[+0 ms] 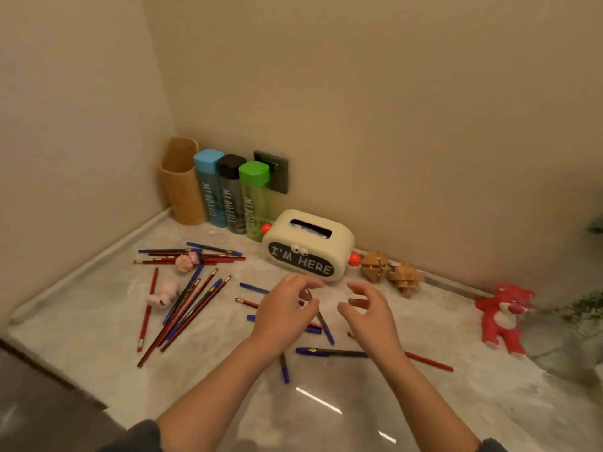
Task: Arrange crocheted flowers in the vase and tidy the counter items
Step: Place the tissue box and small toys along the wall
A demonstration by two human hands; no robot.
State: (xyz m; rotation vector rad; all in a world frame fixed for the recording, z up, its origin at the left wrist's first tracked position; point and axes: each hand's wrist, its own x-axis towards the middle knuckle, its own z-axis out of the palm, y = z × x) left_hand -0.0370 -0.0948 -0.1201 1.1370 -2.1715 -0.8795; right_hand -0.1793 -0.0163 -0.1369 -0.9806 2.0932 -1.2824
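Across the grey marble counter (98, 308): red pencils and blue pens (186, 311) lie scattered, with a loose sheaf at the left and others crossing under and between the two hands.
Left hand (285, 316): over the middle pens, fingers curled downward, fingertips close to one of them. I cannot tell whether it pinches that pen.
Right hand (370, 316): just beside the left and apart from it, fingers loosely bent and spread, holding nothing.
Back corner: a tan cylindrical holder (181, 187) stands upright. Beside it, in a tight row, stand a blue-capped bottle (210, 190), a black-capped bottle (233, 197) and a green-capped bottle (254, 200).
Back wall: a cream plastic tissue box (310, 246) lettered "I'M HERE" has an orange knob at each end. Two wooden burr puzzles (390, 272) sit just to its right.
Left scatter: two small pink soft figures (163, 295), one lying on the pencils, the other beside the sheaf.
Right side: a red bear toy (502, 316) lies face up, well apart from the hands.
Right edge: green foliage (587, 308), too blurred to tell what it belongs to.
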